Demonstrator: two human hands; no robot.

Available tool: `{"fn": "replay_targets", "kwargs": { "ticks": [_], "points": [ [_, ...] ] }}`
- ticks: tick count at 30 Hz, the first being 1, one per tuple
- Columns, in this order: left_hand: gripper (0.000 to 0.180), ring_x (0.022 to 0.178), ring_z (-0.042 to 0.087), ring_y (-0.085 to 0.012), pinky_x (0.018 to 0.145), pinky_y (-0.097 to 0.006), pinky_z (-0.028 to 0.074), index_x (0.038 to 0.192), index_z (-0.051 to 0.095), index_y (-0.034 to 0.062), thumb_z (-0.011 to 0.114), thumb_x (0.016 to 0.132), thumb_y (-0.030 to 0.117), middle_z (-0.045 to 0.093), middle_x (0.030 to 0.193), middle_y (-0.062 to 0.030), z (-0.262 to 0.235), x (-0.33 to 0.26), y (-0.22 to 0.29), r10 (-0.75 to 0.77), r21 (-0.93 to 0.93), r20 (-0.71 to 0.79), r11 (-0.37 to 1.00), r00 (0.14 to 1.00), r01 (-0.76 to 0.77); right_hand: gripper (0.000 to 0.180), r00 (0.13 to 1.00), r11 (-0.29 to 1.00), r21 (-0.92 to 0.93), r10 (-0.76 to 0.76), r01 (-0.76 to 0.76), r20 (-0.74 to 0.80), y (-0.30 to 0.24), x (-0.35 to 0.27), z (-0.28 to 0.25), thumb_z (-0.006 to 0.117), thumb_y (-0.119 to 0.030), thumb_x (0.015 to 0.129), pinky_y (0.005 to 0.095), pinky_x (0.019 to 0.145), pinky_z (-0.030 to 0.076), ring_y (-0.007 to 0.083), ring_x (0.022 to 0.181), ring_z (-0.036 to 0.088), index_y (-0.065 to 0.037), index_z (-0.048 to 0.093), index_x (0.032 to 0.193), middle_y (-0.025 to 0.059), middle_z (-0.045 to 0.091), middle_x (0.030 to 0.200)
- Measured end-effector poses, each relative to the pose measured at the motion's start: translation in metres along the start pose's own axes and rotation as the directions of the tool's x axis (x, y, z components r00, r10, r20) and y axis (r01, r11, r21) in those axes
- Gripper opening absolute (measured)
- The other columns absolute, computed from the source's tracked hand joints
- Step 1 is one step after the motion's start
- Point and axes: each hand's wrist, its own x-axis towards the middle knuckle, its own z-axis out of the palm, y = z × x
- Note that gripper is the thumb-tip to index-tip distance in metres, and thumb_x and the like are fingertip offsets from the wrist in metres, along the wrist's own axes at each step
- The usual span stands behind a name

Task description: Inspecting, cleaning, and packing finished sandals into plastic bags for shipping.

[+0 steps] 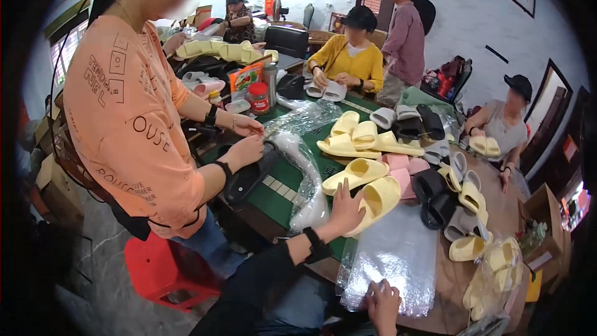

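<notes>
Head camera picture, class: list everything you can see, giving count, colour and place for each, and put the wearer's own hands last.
Yellow slippers: many, pale yellow, on the table's middle, right edge and far end.
Pink slippers: a few, pink, mid-table.
Black slippers: several, black, right of the pink ones.
Clear plastic bags: a stack, shiny, at the near table edge.
Green mat: one, under the slippers.
Red-lidded jar: one, far left of table.
Red stool: one, on the floor at left.
Other people: five, standing and seated around the table.
Left hand: touching a yellow slipper.
Right hand: on the plastic bags' near edge.
</notes>
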Motion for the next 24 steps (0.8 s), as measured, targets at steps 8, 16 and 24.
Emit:
{"fn": "replay_targets", "kwargs": {
  "ticks": [8, 16, 24],
  "points": [
    [0.085, 0.125, 0.034, -0.0491, 0.103, -0.053, 0.03, 0.147, 0.015, 0.0344, 0.065, 0.079, 0.021, 0.016, 0.144, -0.0353, 0.036, 0.042, -0.018, -0.093, -0.151, -0.156, 0.986, 0.983, 0.07, 0.039, 0.994, 0.997, -0.08, 0.004, -0.013, -0.113, -0.006, -0.001, 0.013, 0.057, -0.017, 0.087, 0.0503, 0.079, 0.046, 0.041, 0.1, 0.051, -0.009, 0.054, 0.125, 0.0212, 0.051, 0.126],
    [0.051, 0.115, 0.046, -0.0386, 0.095, -0.052, 0.034, 0.135, 0.047, 0.0316, 0.055, 0.084, 0.023, 0.033, 0.144, -0.0204, 0.032, 0.077, -0.014, -0.018, 0.103, 0.299, 0.995, 0.954, -0.014, 0.033, 0.994, 0.999, -0.032, -0.001, -0.003, -0.107, -0.001, 0.0, 0.019, 0.054, -0.019, 0.09, 0.0505, 0.078, 0.046, 0.0414, 0.097, 0.05, -0.008, 0.055, 0.121, 0.0193, 0.052, 0.124],
    [0.037, 0.115, 0.048, -0.0286, 0.09, -0.049, 0.032, 0.114, 0.064, 0.0175, 0.05, 0.08, 0.011, 0.057, 0.115, -0.0066, 0.063, 0.079, -0.017, -0.142, -0.119, 0.199, 0.979, 0.97, 0.168, 0.037, 0.998, 0.996, -0.068, 0.062, -0.063, -0.029, -0.008, -0.003, 0.016, 0.051, -0.022, 0.091, 0.0519, 0.081, 0.045, 0.0411, 0.104, 0.049, -0.012, 0.053, 0.126, 0.0203, 0.048, 0.131]
  ]
}}
